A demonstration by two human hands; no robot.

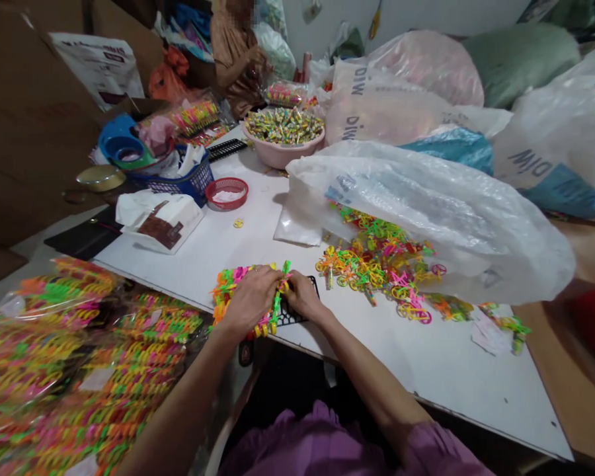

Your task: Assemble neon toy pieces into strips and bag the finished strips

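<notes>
My left hand lies over rows of small bright plastic toys in pink, orange, yellow and green, its fingertips closed at a green toy at the right end. From the other side my right hand pinches at the same spot, its fingers closed and partly hidden. Beneath the hands, a black tray with holes shows at the right of the rows. Close to my right hand, a loose heap of colourful plastic toys, some with wheel-like rings, spills from a big clear plastic bag.
A pink basin full of small wrapped pieces stands at the back, near another person. At left are a tissue pack, a red basket and a blue basket. Packed toys pile up beside the table's left edge.
</notes>
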